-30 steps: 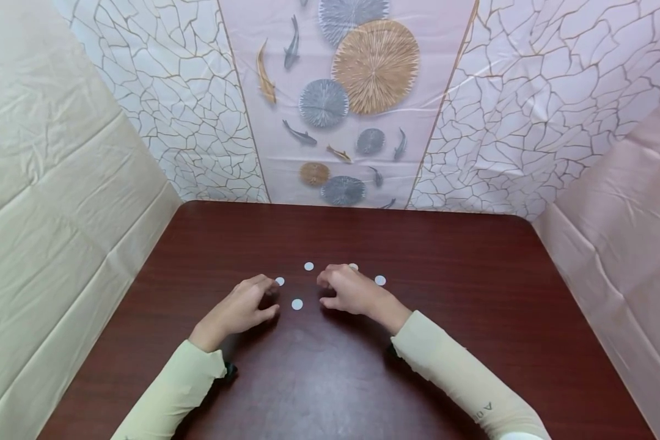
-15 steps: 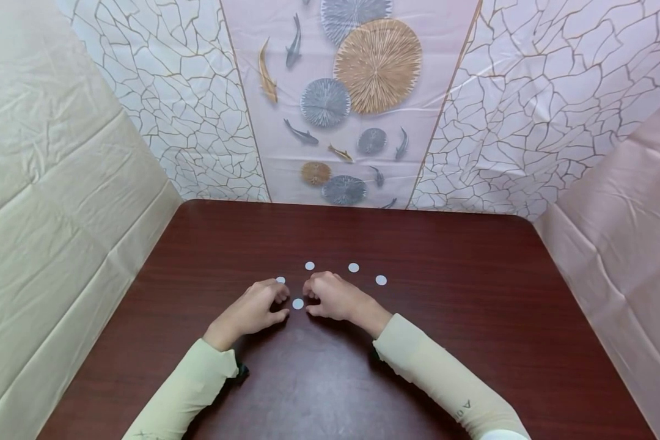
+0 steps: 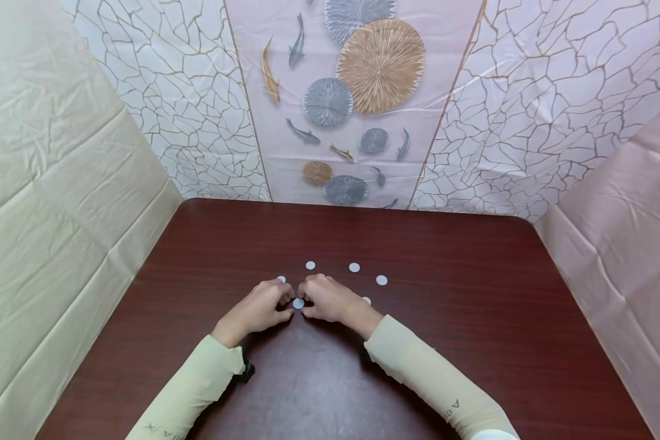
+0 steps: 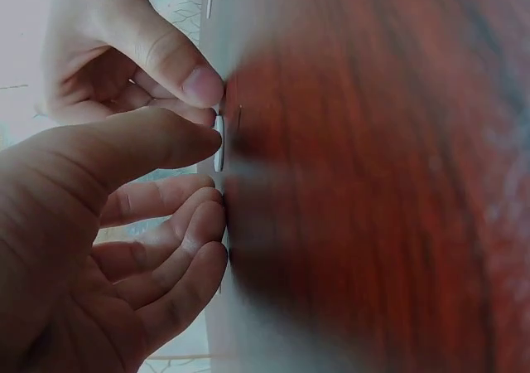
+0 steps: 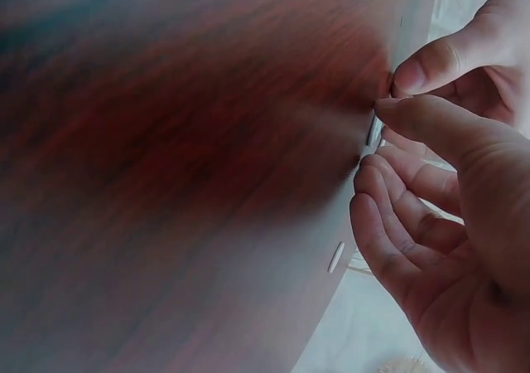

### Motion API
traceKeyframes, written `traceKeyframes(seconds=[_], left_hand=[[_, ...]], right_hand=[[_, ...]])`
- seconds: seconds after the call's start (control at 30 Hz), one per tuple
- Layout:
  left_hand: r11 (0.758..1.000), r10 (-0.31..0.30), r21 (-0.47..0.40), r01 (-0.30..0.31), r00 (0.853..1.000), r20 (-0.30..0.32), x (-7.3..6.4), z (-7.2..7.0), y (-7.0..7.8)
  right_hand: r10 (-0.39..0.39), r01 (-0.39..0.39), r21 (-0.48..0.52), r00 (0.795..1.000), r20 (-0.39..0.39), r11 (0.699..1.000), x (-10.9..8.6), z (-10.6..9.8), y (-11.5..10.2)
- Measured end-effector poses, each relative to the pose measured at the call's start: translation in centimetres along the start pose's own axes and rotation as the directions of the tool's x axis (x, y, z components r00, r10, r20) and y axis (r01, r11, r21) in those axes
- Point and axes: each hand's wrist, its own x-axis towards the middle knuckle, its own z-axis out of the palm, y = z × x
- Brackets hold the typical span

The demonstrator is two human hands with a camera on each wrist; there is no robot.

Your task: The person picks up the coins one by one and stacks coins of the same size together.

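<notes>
A small flat white disc [image 3: 298, 303] lies on the dark red-brown table between my two hands. From the left, my left hand [image 3: 260, 308] reaches it, thumb and bent fingers spread apart and fingertips low by the wood. My right hand [image 3: 330, 299] mirrors this on the other side, its thumb and fingertips right at the disc's edge. Seen edge-on in the left wrist view, the white disc [image 4: 219, 145] sits beside the left thumb [image 4: 186, 141]. The right wrist view shows the disc [image 5: 374, 131] partly hidden by the thumb and fingers.
More white discs lie around: one [image 3: 310, 265] behind the hands, two [image 3: 354, 267] [image 3: 382, 280] to the right. Another disc [image 3: 366, 300] peeks past the right wrist, and one [image 3: 282, 279] is partly covered by the left hand. Fabric walls [image 3: 60, 183] flank the table [image 3: 473, 293].
Both hands have closed in on the middle disc, the left moving right and the right moving left and slightly nearer. A disc by the right wrist has come into sight. The discs stay put.
</notes>
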Motion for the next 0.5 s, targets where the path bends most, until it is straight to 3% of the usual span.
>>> traceKeyframes(seconds=[0.1, 0.5], left_hand=[[1.0, 0.019, 0.014, -0.019, 1.0, -0.015, 0.13, 0.11, -0.02], [1.0, -0.008, 0.027, 0.009, 1.0, -0.017, 0.56, 0.16, 0.42]], right_hand=[[0.022, -0.022, -0.002, 1.0, 0.014, 1.0, 0.17, 0.09, -0.1], [0.131, -0.134, 0.036, 0.989, 0.074, 0.99, 1.04, -0.04, -0.76]])
